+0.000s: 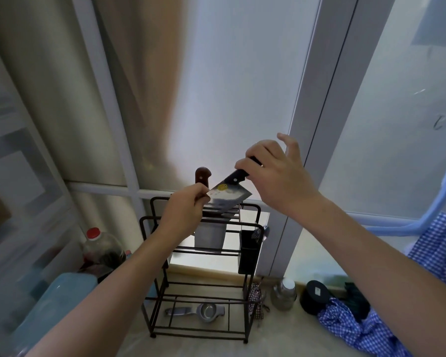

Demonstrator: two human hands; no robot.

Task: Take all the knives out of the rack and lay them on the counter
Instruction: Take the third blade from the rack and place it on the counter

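Lifting: head view, 1 broad steel cleaver with a black riveted handle [228, 195] is tilted just above the black wire rack [201, 266].
Right hand: right hand [273, 171] is clenched round the black handle, little finger spread, carrying the weight.
Left hand: left hand [186, 210] pinches the blade's front corner, probably to steady it clear of the wires.
Remaining: 1 second cleaver with a reddish-brown wooden handle [202, 176] stands upright in the rack slot.
Counter: pale beige counter [281, 328] below carries no knife that I can see.
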